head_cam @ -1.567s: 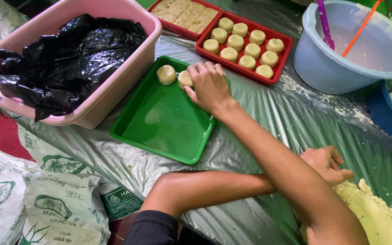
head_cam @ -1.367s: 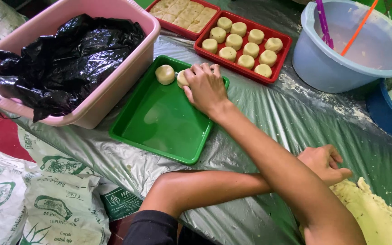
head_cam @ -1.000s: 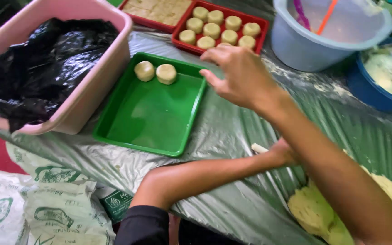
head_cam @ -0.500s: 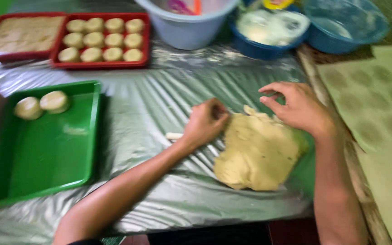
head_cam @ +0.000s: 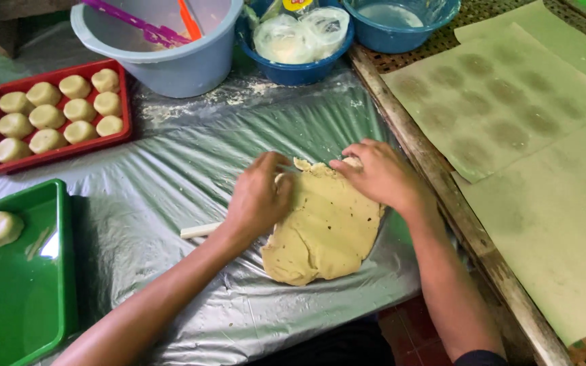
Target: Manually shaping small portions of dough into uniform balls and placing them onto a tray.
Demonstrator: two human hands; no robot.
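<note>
The table was covered with a crinkled clear plastic sheet (head_cam: 191, 163), dusted with flour near the far side. A flat slab of pale yellow dough (head_cam: 327, 230) lay on the sheet near the front edge. Both hands were at its far end: the left hand (head_cam: 259, 196) curled over the upper left edge, fingers bent and pinching at the dough, and the right hand (head_cam: 378, 173) lay palm-down on the upper right corner, fingers gripping the edge. A small pale stick (head_cam: 200, 230) lay on the sheet just behind the left wrist. To the left sat a green tray (head_cam: 22, 305) with dough balls in it, and beyond it a red tray (head_cam: 55, 152) filled with rows of round pieces. At the far side stood a grey-blue bucket (head_cam: 184, 61) and two blue bowls (head_cam: 293, 71). To the right, past a wooden rail (head_cam: 442, 196), greasy-spotted paper sheets (head_cam: 510, 115) lay on a woven surface.
</note>
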